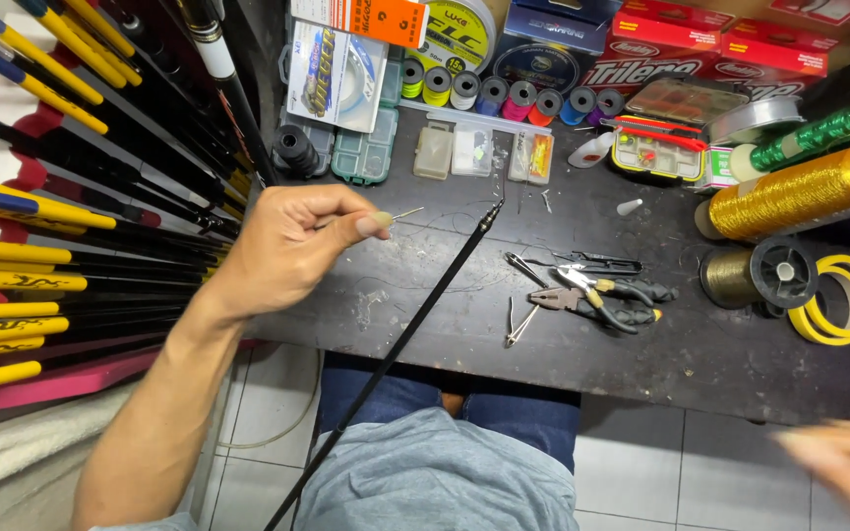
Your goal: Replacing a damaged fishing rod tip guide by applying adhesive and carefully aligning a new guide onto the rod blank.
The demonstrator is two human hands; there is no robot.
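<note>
Seen from above, a seated person's lap in blue trousers and a grey shirt fills the bottom of the frame. At the bottom right corner, the right hand (843, 467) is a motion blur over the tiled floor, well apart from everything on the table; whether it is open or closed cannot be told. A thin black rod (415, 329) runs diagonally up from the lap, across the edge of the dark table (700, 364), its tip ending near the table's middle. Left of that tip, the left hand (292, 246) is raised, thumb and forefinger pinched together on a small needle-like pin (405, 212) that points toward the rod tip, with fine line trailing near it. To the right of the rod lie pliers (592, 300) and small scissors (597, 263). Farther right are a gold thread spool (799, 192) and yellow tape rolls (843, 300). At the far edge sit coloured thread spools (504, 98) and clear tackle boxes (484, 152). Yellow-and-black rods (41, 236) line the left.
</note>
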